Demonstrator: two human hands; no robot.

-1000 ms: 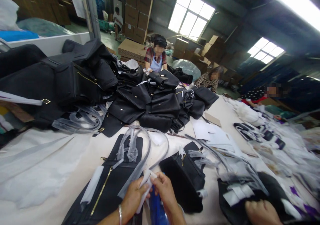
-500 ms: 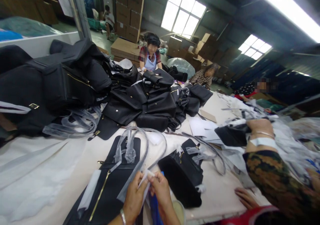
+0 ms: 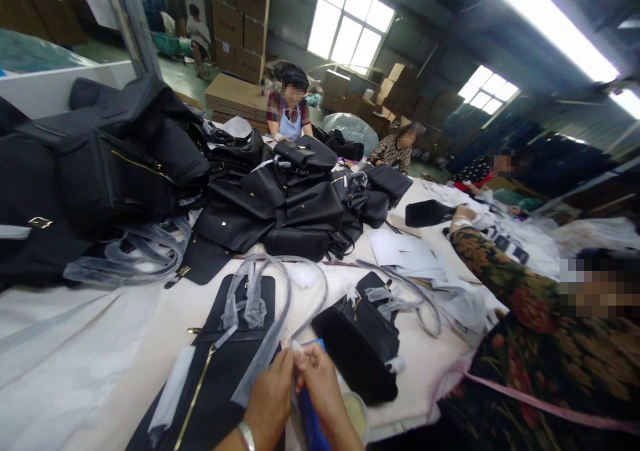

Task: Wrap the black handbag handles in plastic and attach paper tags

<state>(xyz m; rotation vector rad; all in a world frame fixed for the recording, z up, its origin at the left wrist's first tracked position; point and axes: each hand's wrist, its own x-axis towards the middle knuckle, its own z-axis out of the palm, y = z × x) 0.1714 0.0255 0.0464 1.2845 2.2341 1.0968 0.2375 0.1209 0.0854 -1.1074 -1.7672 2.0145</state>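
My left hand (image 3: 271,394) and my right hand (image 3: 320,384) meet at the front of the table, fingertips closed together on a thin white wrapping strip (image 3: 297,346). Most of the strip is hidden by my fingers. Beneath them lies a black leather bag (image 3: 227,347) with a gold zip, its front flat on the table. A strap in a clear plastic sleeve (image 3: 263,369) loops from the bag's top down to my left hand. White wrapping (image 3: 173,391) covers a part beside the zip. Something blue (image 3: 311,414) shows under my right wrist.
A second black bag (image 3: 357,351) lies right of my hands, near a round pale container (image 3: 355,414). Black bags (image 3: 300,211) are heaped behind and leftward. White sheets (image 3: 400,247) lie farther right. A co-worker's patterned sleeve (image 3: 493,271) reaches across the right side.
My fingers have drawn closer together, and less of the white strip shows. The co-worker on the right has stretched an arm farther across the table, moving a black piece away. The view has shifted slightly.
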